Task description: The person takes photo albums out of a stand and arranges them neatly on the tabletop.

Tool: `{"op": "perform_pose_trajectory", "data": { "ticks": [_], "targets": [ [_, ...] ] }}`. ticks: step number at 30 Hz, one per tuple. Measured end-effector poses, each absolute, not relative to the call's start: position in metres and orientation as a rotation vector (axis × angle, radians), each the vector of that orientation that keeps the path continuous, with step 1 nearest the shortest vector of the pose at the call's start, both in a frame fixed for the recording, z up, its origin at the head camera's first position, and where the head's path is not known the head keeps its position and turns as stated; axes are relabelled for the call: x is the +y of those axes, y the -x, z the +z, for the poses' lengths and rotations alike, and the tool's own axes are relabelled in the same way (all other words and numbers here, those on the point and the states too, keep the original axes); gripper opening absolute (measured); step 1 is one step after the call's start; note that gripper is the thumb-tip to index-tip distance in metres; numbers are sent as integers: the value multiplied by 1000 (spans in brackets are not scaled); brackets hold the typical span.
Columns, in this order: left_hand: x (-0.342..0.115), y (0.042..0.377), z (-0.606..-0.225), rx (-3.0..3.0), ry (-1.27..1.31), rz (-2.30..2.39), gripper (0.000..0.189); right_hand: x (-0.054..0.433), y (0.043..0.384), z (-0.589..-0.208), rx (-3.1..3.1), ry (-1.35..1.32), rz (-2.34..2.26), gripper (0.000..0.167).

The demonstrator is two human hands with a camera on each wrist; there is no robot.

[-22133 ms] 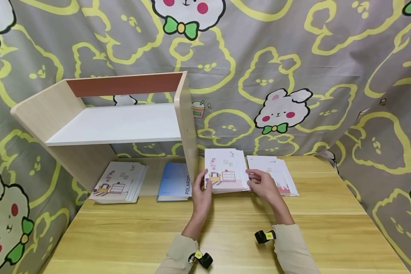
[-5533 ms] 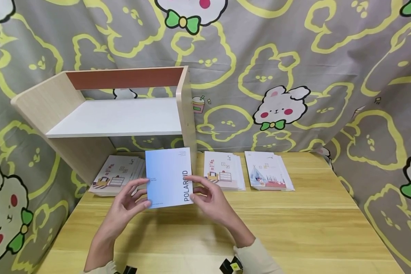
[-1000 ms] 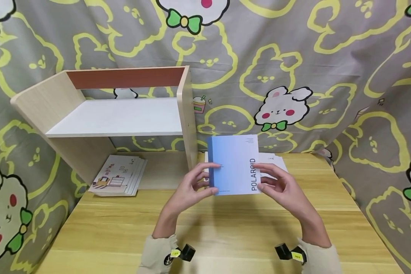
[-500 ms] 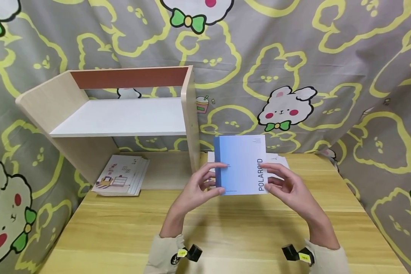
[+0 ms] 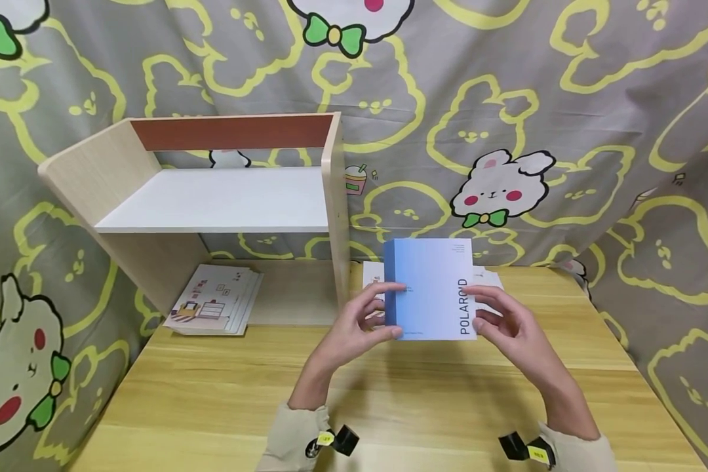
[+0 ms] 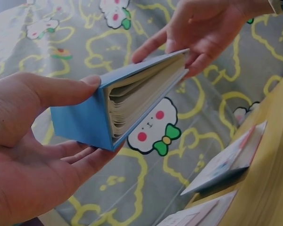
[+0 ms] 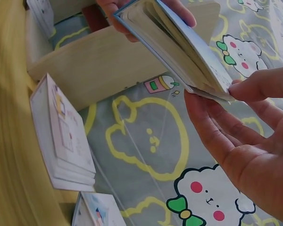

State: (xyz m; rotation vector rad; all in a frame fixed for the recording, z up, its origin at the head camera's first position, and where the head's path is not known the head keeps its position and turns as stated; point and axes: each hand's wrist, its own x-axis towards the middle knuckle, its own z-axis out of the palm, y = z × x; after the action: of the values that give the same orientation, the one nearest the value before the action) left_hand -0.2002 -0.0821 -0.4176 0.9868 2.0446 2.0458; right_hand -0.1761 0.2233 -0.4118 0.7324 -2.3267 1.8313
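Note:
Both hands hold up a blue photo album [image 5: 433, 288] with "POLAROID" on its cover, raised over the table. My left hand [image 5: 354, 328] pinches the spine side between thumb and fingers; the left wrist view shows the thumb on the upper cover and fingers beneath. At the opposite, opening side, my right hand [image 7: 254, 141] pinches the covers between thumb and fingertips. The album's covers are nearly closed over thick cream pages. Behind it, partly hidden in the head view, are two piles of white illustrated books, a nearer pile [image 7: 66, 146] and another pile [image 7: 99, 212].
A wooden shelf unit [image 5: 336, 196] with a white middle board [image 5: 218, 200] stands at the back left. In its lower compartment lies a pile of white illustrated books [image 5: 209, 298]. A patterned curtain [image 5: 401, 157] hangs behind the wooden table [image 5: 212, 400].
Earlier the album lay in the shelf's lower compartment. Both hands lifted it and carried it right, in front of the white piles. Over the last half second it has sunk slightly.

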Motion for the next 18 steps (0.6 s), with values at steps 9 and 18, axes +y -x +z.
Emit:
{"op": "perform_pose_trajectory", "data": {
  "ticks": [9, 18],
  "targets": [
    [-74, 198, -423, 2041, -945, 2063, 66, 232, 171, -419, -2314, -701, 1850, 45],
    [-66, 200, -428, 1989, -936, 2069, 66, 236, 165, -431, -2301, -613, 1889, 43]
  ]
}}
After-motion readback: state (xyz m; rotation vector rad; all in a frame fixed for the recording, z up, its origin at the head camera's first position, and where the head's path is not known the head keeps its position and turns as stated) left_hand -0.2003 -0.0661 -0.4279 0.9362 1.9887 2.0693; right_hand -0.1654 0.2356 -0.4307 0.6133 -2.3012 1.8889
